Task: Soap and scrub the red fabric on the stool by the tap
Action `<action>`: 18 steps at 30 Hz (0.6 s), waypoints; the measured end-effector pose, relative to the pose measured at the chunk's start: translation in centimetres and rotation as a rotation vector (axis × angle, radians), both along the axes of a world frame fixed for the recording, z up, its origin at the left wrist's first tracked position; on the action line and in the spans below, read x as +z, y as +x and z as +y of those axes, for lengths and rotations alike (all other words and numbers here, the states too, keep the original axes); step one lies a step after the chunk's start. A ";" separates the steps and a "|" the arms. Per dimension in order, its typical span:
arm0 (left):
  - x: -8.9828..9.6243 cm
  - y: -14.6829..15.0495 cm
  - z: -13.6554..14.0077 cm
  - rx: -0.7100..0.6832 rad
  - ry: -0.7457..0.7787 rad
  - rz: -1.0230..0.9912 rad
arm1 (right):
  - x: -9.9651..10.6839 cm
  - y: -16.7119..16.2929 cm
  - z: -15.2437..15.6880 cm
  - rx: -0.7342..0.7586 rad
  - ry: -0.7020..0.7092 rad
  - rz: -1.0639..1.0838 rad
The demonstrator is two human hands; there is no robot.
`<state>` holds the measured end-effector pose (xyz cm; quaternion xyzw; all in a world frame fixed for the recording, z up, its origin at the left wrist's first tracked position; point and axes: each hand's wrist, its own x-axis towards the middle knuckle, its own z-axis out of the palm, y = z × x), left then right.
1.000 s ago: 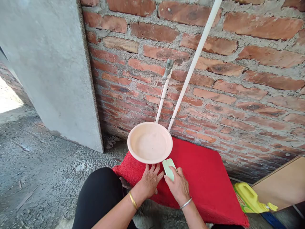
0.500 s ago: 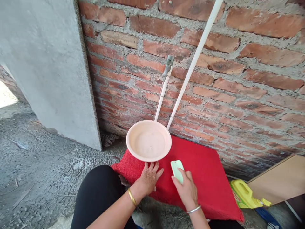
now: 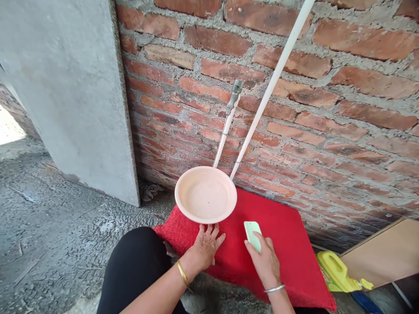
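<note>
A light green scrub brush point(image 3: 252, 235), flat-backed with rounded corners, is gripped in my right hand point(image 3: 266, 261) over the red cloth point(image 3: 281, 226). Its underside is hidden. My left hand point(image 3: 204, 248) lies on the cloth with fingers spread, their tips just below the near rim of a pale pink basin point(image 3: 206, 196). The basin sits at the cloth's far left part, and only some small specks show inside it. The cloth covers a low surface and hangs down in front.
A brick wall point(image 3: 294, 113) rises behind, with a tap point(image 3: 235, 93) on a white pipe above the basin. A taller white pipe point(image 3: 271, 87) leans beside it. At left stands a grey slab point(image 3: 78, 96); at right, a yellow jug point(image 3: 337, 270) and a tan board point(image 3: 386, 253).
My right hand has moved to the right across the red cloth with the scrub brush. My left hand stays in place near the basin. The view has shifted slightly.
</note>
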<state>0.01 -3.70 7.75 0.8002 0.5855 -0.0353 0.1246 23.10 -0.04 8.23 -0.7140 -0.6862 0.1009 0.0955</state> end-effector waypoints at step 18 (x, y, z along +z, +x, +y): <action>-0.5 0.0 0.4 -0.001 -0.038 -0.010 | 0.9 1.0 2.6 -0.097 -0.010 -0.026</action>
